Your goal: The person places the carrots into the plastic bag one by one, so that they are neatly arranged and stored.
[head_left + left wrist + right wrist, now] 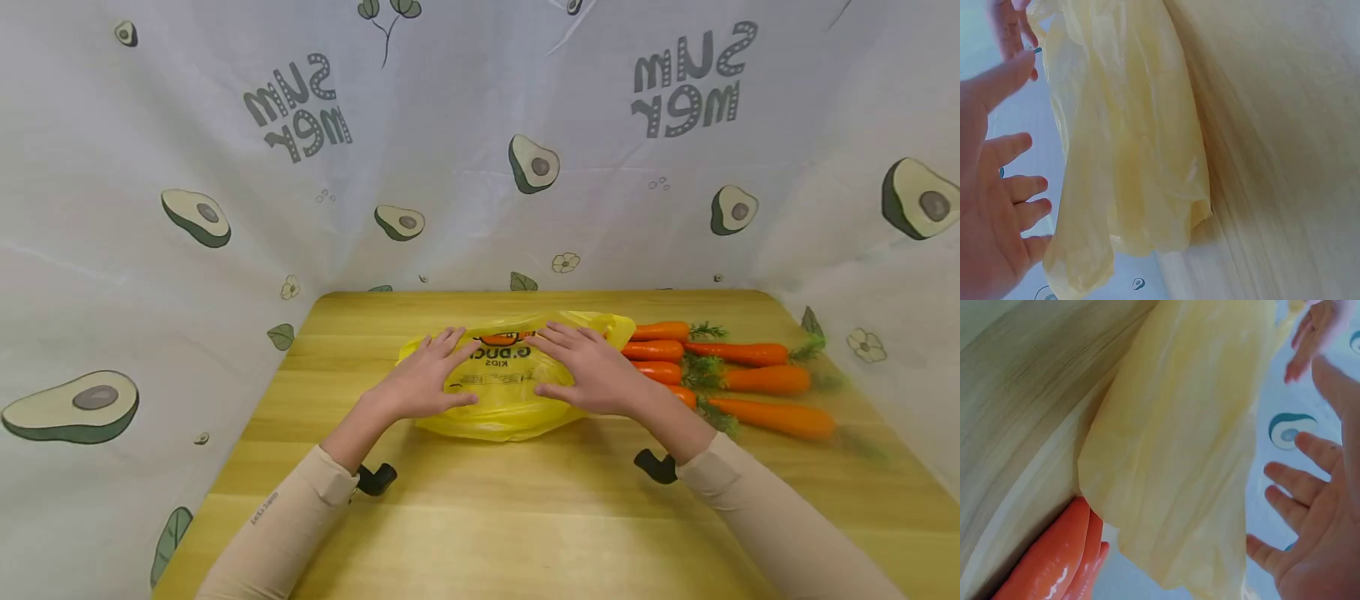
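A yellow plastic bag (pixel 487 400) with dark lettering and an orange print lies crumpled on the wooden table, its upper side bulging. Over its left part my left hand (pixel 423 379) spreads with fingers apart, palm toward the bag. My right hand (pixel 592 367) hovers over the bag's right part in the same spread pose. Neither hand grips anything. In the left wrist view, the fingers (pixel 1025 215) are loosely extended beside the bag (pixel 1129 137). The right wrist view shows the right fingers (pixel 1294 481) relaxed close to the bag's (pixel 1179 437) edge.
Several orange carrots (pixel 765 380) with green tops lie in two columns to the right, the nearer column reaching the bag's right edge. The wooden table (pixel 510 517) extends toward me. A white curtain (pixel 465 167) printed with avocados hangs behind and at both sides.
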`<state>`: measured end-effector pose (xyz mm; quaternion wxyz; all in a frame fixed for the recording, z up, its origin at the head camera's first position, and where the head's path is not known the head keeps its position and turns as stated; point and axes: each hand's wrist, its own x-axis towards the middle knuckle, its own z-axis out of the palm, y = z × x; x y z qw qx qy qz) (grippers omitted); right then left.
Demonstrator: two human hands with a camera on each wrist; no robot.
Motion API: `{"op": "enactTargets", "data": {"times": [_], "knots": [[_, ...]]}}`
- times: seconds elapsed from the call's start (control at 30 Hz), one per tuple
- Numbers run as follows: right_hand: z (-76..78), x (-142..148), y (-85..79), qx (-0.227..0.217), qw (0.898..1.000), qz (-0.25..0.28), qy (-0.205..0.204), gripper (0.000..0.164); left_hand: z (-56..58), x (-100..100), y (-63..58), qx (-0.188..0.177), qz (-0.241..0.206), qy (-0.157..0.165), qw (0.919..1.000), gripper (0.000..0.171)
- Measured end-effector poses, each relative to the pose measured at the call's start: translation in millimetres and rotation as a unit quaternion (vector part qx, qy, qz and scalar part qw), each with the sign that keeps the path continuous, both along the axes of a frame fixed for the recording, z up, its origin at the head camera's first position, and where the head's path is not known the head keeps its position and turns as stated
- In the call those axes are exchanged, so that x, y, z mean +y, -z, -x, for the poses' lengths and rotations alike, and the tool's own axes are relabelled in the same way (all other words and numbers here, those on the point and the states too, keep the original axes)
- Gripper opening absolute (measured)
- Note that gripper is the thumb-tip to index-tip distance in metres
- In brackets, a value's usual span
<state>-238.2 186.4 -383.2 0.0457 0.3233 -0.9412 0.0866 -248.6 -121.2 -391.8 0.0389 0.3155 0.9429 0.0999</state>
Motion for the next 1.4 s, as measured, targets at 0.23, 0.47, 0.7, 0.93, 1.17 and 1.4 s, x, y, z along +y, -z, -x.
{"op": "enactTargets", "data": {"times": [0.23,0.47,0.7,0.93,1.17,1.4], "knots": [[-8.1,11,-10.9,0.011,0.998,0.064,0.001,0.057,0.7,-2,-0.6,0.024,-0.034,-0.03,0.9987,0.066],[-17.7,30,-16.5,0.019,0.992,0.128,0.008,0.043,4.6,-8,4.4,0.025,-0.037,-0.037,0.9983,0.057],[-26.2,58,-19.7,0.032,0.979,0.198,0.034,0.04,9.6,-10,9.1,0.042,-0.027,-0.022,0.9985,0.053],[-28.9,81,-15.4,0.063,0.971,0.227,0.036,0.038,13.5,-13,14.1,0.018,-0.007,-0.038,0.9991,0.053],[-34.2,98,-9.9,0.075,0.97,0.228,0.049,0.037,16.1,-15,18.9,-0.014,-0.001,-0.055,0.9984,0.055],[-39.3,116,1.5,0.08,0.973,0.209,0.054,0.037,18.0,-13,24.4,-0.02,0.014,-0.062,0.9978,0.058]]}}
